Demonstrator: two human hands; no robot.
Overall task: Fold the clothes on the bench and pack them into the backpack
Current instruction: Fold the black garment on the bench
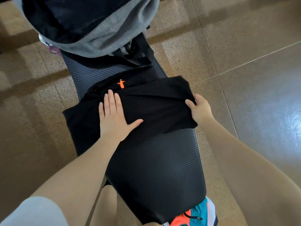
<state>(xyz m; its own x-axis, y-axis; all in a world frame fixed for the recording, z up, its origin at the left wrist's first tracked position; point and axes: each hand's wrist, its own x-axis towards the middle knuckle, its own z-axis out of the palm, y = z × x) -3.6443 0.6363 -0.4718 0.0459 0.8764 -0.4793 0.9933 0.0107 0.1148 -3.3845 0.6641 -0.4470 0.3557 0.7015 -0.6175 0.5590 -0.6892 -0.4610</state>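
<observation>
A black garment with a small orange logo lies across the middle of the black padded bench. My left hand presses flat on the garment's left half, fingers spread. My right hand pinches the garment's right edge, which is folded over toward the middle. At the far end of the bench stands the grey backpack, its top open and dark fabric visible inside.
Brown tiled floor surrounds the narrow bench on both sides. A black strap or cloth trails from the backpack onto the bench. Colourful teal and orange shorts show at the bench's near end. A purple object peeks out beside the backpack.
</observation>
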